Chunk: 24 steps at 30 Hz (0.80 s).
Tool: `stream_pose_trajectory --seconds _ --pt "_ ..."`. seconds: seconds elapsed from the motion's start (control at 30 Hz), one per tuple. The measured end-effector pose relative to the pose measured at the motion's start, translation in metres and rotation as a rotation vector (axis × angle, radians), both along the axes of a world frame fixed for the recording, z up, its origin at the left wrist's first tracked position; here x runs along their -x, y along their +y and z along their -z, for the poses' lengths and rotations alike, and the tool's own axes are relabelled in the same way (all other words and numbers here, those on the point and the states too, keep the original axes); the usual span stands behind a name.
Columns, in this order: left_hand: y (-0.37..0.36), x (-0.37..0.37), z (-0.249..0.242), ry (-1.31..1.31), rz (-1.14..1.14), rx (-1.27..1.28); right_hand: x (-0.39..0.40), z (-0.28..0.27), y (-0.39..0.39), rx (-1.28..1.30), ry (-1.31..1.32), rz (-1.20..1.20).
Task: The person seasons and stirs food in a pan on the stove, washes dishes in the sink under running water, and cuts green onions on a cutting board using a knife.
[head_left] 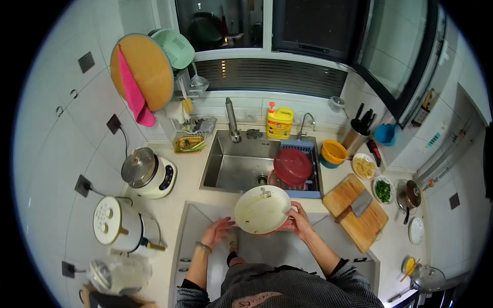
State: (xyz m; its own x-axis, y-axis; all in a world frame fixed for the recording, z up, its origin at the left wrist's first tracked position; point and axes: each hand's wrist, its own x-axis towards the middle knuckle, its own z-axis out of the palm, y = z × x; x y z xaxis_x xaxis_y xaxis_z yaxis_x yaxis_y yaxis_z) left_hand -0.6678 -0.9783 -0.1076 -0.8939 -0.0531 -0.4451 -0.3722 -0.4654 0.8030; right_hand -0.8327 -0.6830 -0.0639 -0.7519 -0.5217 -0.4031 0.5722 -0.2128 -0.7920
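Note:
My right hand (299,222) grips the right rim of a round, shallow white dish (263,211), held in front of the sink's near edge. A few dark specks and a wet shine show on its inner face, and a strip of red shows along its lower edge. Just off the dish's left side is my left hand (219,231), fingers spread and slightly blurred, holding nothing. Beyond the dish, a red plastic basin (292,167) rests at the right side of the steel sink (233,169), over a blue rack (307,194).
Right of the sink, a cleaver (361,203) lies on a wooden cutting board (341,192). Behind it stand stacked bowls (334,153) and a plate of chopped greens (383,189). A faucet (232,120) and yellow detergent jug (280,123) are at the back. Cookers (118,223) line the left counter.

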Motion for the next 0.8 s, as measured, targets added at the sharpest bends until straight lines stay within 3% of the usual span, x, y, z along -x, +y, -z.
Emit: stream_pose_trajectory --seconds 0.07,0.17,0.27,0.33,0.43,0.5,0.53,0.6,0.63,0.7,0.77,0.8 --pt "-0.041 0.037 0.021 0.002 -0.024 0.1 0.019 0.022 -0.037 -0.063 0.018 0.087" --pt "-0.12 0.14 0.041 0.109 -0.052 0.521 0.06 0.022 -0.108 -0.114 -0.054 0.278" --pt "-0.178 0.238 0.061 0.163 0.103 0.617 0.101 0.063 -0.147 -0.11 -0.138 0.192" --pt "-0.198 0.305 0.067 0.537 0.131 1.017 0.12 0.073 -0.176 -0.066 -0.239 0.286" --pt "-0.218 0.399 0.096 0.617 0.216 1.194 0.139 0.083 -0.197 0.015 -0.335 0.272" --pt "-0.22 0.439 0.098 0.607 0.294 1.263 0.147 0.096 -0.21 0.057 -0.365 0.289" --pt "-0.213 0.452 0.091 0.463 0.236 1.111 0.153 0.096 -0.219 0.099 -0.396 0.307" --pt "-0.214 0.479 0.116 0.302 0.186 0.952 0.163 0.119 -0.224 0.173 -0.405 0.276" --pt "-0.223 0.494 0.163 0.33 0.189 0.902 0.162 0.128 -0.227 0.167 -0.424 0.279" --pt "-0.231 0.497 0.179 0.349 0.174 0.859 0.171 0.137 -0.239 0.102 -0.431 0.344" --pt "-0.232 0.483 0.151 0.648 0.218 1.352 0.174 0.145 -0.246 0.075 -0.443 0.314" --pt "-0.238 0.484 0.152 0.637 0.223 1.358 0.174 0.148 -0.249 0.084 -0.468 0.319"
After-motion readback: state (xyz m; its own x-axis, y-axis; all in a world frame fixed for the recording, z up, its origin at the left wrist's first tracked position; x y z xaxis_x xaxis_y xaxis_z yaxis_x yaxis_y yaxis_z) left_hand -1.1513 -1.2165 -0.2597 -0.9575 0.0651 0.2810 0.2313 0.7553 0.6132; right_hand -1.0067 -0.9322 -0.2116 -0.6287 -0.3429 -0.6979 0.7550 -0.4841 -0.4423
